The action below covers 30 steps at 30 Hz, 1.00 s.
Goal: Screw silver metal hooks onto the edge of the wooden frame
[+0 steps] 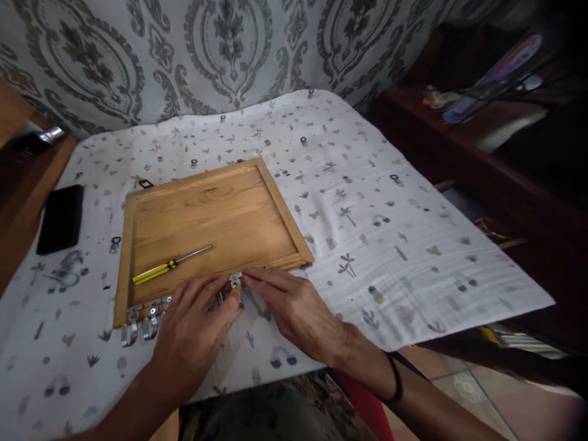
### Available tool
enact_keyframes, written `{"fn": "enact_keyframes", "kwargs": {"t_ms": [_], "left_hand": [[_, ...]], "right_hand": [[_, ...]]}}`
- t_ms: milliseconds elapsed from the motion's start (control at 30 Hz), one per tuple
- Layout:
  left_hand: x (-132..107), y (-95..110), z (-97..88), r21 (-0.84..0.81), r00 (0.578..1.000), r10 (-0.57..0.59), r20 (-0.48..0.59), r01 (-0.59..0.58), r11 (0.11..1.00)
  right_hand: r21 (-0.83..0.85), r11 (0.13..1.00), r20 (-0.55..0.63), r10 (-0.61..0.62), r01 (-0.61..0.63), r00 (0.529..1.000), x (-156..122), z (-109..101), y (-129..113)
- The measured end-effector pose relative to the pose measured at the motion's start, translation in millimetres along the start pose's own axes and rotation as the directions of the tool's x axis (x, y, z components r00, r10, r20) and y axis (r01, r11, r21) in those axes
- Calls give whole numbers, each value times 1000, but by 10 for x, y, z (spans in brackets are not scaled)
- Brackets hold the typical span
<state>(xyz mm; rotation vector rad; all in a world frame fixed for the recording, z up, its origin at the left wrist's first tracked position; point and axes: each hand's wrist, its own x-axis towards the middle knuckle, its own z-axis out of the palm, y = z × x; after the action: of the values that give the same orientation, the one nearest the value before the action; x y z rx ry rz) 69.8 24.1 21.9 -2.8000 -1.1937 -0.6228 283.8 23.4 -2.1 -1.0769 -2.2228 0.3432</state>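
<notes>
A shallow wooden tray-like frame (206,208) lies on the cloth, its near edge fitted with metal hooks (150,321) at the left. At that near edge my left hand (190,324) pinches another metal hook (236,280), thumb in front and fingers over the wood. My right hand (298,309) meets it from the right, fingers pressed together, fingertips at the hook's right side. Its thumb and what it may grip are hidden. A yellow-and-black screwdriver (172,264) rests on the wooden panel, shaft pointing right. My left hand covers part of the hook row.
A black phone (60,219) lies at the left on the patterned white cloth (349,202). Behind the table hangs a grey-patterned curtain (229,49). Dark wooden furniture (413,141) with blurred items stands at the right. A shiny-tipped object (43,139) is at the far left.
</notes>
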Motion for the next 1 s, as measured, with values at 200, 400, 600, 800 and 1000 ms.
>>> {"fn": "enact_keyframes", "kwargs": {"t_ms": [200, 400, 600, 800, 1000], "left_hand": [[2, -3, 0, 1, 1000, -1, -7, 1, 1000], [20, -7, -22, 12, 1000, 12, 8, -12, 1000], [28, 12, -24, 52, 999, 30, 11, -30, 998], [20, -21, -126, -1, 999, -16, 50, 16, 1000], [-31, -602, -459, -17, 966, -258, 6, 259, 966]], "right_hand": [[-24, 995, 51, -95, 96, 994, 50, -11, 47], [-157, 973, 139, -149, 170, 979, 80, -16, 37], [-252, 946, 218, -151, 205, 964, 109, -39, -18], [-303, 930, 253, -133, 209, 958, 124, -48, -26], [-264, 944, 201, -146, 197, 969, 112, -17, -12]]}}
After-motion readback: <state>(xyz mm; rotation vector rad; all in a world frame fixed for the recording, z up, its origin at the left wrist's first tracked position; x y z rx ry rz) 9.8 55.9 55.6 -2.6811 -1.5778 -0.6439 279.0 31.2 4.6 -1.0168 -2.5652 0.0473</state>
